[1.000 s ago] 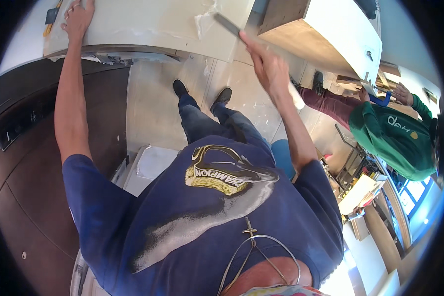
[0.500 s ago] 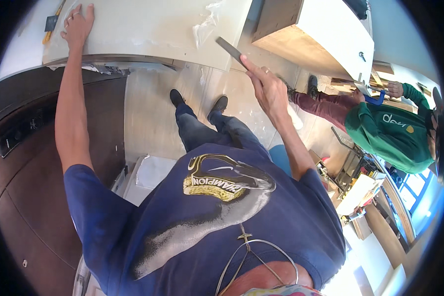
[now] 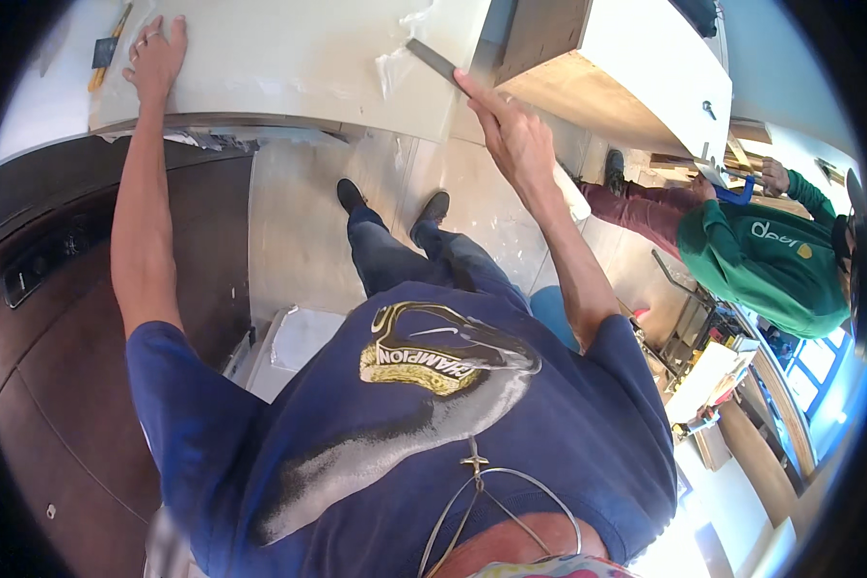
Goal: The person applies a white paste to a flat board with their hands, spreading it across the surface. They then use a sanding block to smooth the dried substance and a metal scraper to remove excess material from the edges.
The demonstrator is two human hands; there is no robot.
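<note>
My left hand (image 3: pixel 157 63) lies flat on a pale, smooth panel (image 3: pixel 289 58), its fingers spread near the far left. Gripped in my right hand (image 3: pixel 518 135) is a flat metal file (image 3: pixel 433 63), a long narrow grey strip, with my index finger stretched along it. A pale handle (image 3: pixel 572 196) shows behind that hand. The file's tip reaches over the panel's right part, beside torn, whitish clear film (image 3: pixel 392 72). Whether the tip touches the surface I cannot tell.
A yellow-and-black utility knife (image 3: pixel 104 58) lies left of my left hand. Dark brown panelling (image 3: pixel 106 366) stands at my left. To the right are a white-faced wooden cabinet (image 3: pixel 645 72) and a co-worker in a green sweatshirt (image 3: pixel 761 260), holding a blue-handled tool (image 3: pixel 739 191).
My right hand has moved the file farther away and slightly left, toward the film. My left hand remains on the panel.
</note>
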